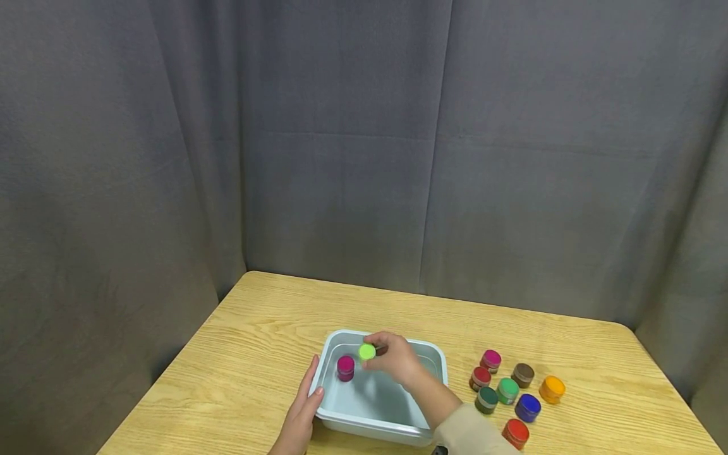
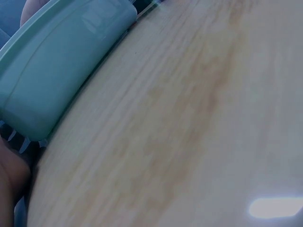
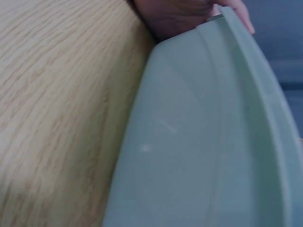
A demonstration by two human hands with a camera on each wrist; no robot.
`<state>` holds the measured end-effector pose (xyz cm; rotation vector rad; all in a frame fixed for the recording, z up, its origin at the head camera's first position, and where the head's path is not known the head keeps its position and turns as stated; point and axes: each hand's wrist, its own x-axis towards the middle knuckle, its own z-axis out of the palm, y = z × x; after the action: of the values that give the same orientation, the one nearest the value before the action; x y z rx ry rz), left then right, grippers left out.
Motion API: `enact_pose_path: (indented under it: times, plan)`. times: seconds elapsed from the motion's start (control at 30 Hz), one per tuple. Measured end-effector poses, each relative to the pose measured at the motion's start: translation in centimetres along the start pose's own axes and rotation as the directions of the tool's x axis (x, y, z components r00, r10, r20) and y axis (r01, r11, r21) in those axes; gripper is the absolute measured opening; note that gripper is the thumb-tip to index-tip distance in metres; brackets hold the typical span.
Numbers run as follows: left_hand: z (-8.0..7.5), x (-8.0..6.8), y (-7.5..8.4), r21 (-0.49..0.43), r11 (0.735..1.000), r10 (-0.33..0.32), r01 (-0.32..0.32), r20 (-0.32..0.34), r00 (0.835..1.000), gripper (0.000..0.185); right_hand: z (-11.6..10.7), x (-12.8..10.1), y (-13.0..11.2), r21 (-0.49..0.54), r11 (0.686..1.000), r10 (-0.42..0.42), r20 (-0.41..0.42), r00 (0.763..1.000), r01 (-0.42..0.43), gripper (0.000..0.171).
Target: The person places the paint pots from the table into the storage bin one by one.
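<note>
- While your right hand reaches over the tub, its fingertips pinch a lime jar, lid up, held above the tub's far left part.
- Just left of that jar, a magenta jar stands upright on the tub floor, close to the left wall and apart from your fingers.
- Your left hand lies against the tub's left wall from outside, fingers straight along it and thumb at the rim; it clasps nothing.
- In the left wrist view you see only the tub's outer wall and the wooden table beside it, too close and blurred for more.
- In the right wrist view the tub's inner wall fills the picture, and your left hand shows beyond its rim.
- The tub sits on the table near the front edge, about midway across.
- To the right of the tub, well apart from both hands, eight jars stand in a cluster: pink, red, brown, green, dark green, orange, blue, and a second red one nearest you.
- A grey curtain hangs behind the table.
</note>
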<state>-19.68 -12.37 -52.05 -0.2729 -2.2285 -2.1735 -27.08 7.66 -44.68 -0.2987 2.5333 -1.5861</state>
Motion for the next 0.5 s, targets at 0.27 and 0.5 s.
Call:
enact_pose_path:
  times: [0.27,0.5]
  plan:
    - [0.0,-0.1,0.0,0.013,1.000,0.014,-0.014,0.007,1.000,0.059,0.6,0.3,0.8,-0.063,0.998,0.005,0.001,1.000,-0.005,0.043]
    - [0.0,0.0,0.1,0.027,1.000,0.000,0.000,0.003,1.000,0.059,1.4,0.6,1.4,-0.128,0.992,-0.015,0.024,1.000,0.018,0.043]
